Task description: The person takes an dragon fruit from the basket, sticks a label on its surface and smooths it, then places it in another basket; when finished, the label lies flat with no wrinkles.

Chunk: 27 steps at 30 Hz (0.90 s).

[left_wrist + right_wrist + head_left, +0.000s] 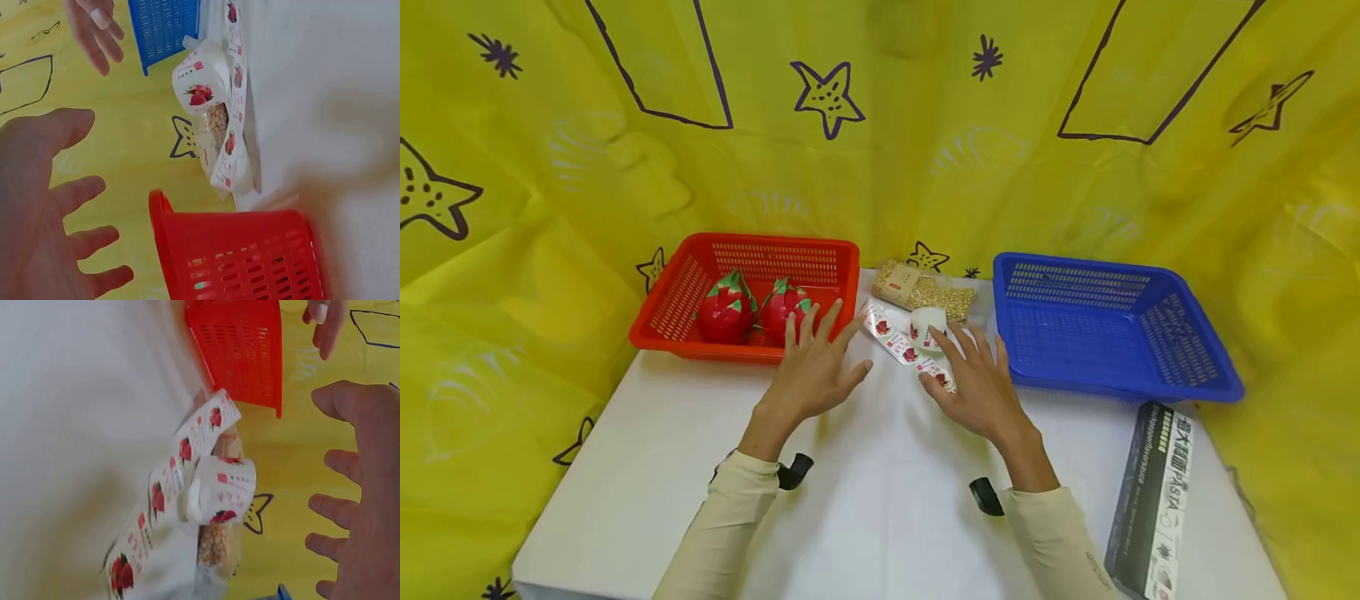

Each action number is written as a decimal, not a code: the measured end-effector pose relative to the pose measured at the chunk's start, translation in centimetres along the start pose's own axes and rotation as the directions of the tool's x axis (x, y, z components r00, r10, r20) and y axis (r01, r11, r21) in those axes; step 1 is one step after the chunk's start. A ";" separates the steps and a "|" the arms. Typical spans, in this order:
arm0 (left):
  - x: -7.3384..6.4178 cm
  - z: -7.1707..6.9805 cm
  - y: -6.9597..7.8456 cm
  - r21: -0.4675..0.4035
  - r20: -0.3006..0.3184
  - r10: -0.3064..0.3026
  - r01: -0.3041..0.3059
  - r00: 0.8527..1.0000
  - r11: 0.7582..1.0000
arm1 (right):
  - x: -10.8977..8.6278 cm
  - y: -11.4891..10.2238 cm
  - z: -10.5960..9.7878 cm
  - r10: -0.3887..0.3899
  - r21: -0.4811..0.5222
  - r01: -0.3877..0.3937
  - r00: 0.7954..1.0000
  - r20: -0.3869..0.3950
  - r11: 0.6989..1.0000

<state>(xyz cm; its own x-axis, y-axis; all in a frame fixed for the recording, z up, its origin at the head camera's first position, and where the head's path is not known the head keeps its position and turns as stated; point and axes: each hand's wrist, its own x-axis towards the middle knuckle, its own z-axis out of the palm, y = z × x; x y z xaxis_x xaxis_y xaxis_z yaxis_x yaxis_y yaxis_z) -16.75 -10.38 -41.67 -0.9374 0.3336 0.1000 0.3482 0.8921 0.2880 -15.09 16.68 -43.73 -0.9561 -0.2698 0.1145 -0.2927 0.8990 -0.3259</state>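
Note:
My left hand (812, 367) hovers with spread fingers in front of the red basket (737, 354), holding nothing. Also spread and holding nothing, my right hand (977, 383) is over the table beside the roll of labels (927, 321); its fingertips overlap the roll in the head view. From the roll, a white strip of labels (156, 497) printed with red dragon fruit lies unwound across the table between the hands. Two red dragon fruits (727, 312) with green tips sit in the red basket. Behind the roll lies a clear bag of yellowish kernels (943, 297).
A blue basket (1075, 350) stands at the right with nothing in it. In front of it, a long black and white pasta box (1153, 500) lies near the table's right edge. A yellow patterned curtain (880, 167) hangs behind the white table (880, 517).

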 end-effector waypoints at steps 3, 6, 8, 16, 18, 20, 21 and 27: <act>0.0 -0.3 -0.6 -0.007 -0.013 -0.012 0.012 1.000 1.000 | 0.7 -0.6 0.4 -0.019 0.014 0.019 1.000 0.009 1.000; 0.0 -0.6 -1.4 -0.027 -0.026 -0.023 0.022 0.999 0.999 | 1.6 -1.3 0.9 -0.037 0.021 0.036 0.999 0.013 0.999; 0.0 -0.9 -2.0 -0.040 -0.034 -0.028 0.027 0.999 0.999 | 2.2 -1.6 1.1 -0.045 0.028 0.045 0.999 0.017 0.999; 0.1 -1.8 -4.4 -0.089 -0.040 -0.065 0.062 0.997 0.994 | 5.4 -3.8 1.7 -0.105 0.041 0.103 0.993 0.046 0.994; 0.1 -2.0 -5.0 -0.104 -0.040 -0.085 0.081 0.996 0.991 | 6.4 -4.4 1.7 -0.133 0.041 0.132 0.990 0.041 0.990; 0.1 -2.2 -5.5 -0.119 -0.040 -0.102 0.097 0.994 0.988 | 7.2 -5.0 1.8 -0.155 0.044 0.153 0.987 0.044 0.987; 0.1 -2.3 -5.8 -0.126 -0.039 -0.111 0.105 0.993 0.986 | 7.6 -5.2 1.8 -0.162 0.044 0.160 0.986 0.049 0.986; 0.4 -2.8 -7.0 -0.141 -0.036 -0.137 0.130 0.990 0.981 | 9.1 -6.5 2.7 -0.186 0.046 0.183 0.979 0.080 0.982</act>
<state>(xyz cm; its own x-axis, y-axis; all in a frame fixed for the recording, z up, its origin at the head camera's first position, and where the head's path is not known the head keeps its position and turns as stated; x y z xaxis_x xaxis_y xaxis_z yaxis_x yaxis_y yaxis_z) -19.53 -17.31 -40.99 -0.9758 0.1973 0.0940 0.2185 0.8758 0.4303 -21.87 7.44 -43.07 -0.8829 -0.4594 0.0974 -0.4631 0.8176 -0.3421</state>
